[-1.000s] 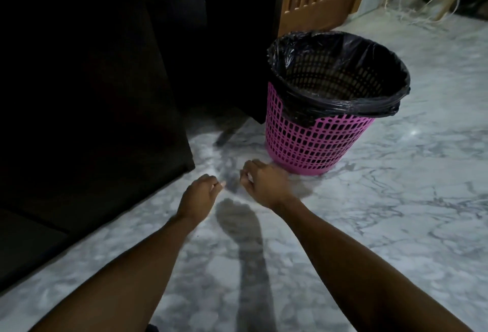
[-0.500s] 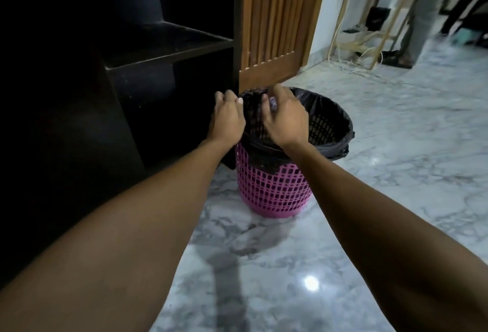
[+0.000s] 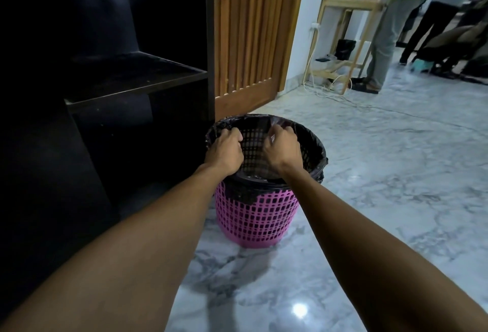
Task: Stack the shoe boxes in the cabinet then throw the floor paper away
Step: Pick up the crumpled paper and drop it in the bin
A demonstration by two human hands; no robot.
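Up off the floor come both hands, now over the bin's mouth! Left hand [image 3: 225, 150] sits at the rim's nine o'clock, right hand [image 3: 282, 148] over the middle, fingers curled on each; whether they pinch the paper I cannot tell. Below them stands the pink bin [image 3: 253, 220] with its black liner [image 3: 314, 146] on the marble floor [image 3: 383, 199]. Dark cabinet [image 3: 132, 80] at its nine o'clock, slatted door [image 3: 248, 41] at twelve, people [image 3: 390, 27] far off at two.
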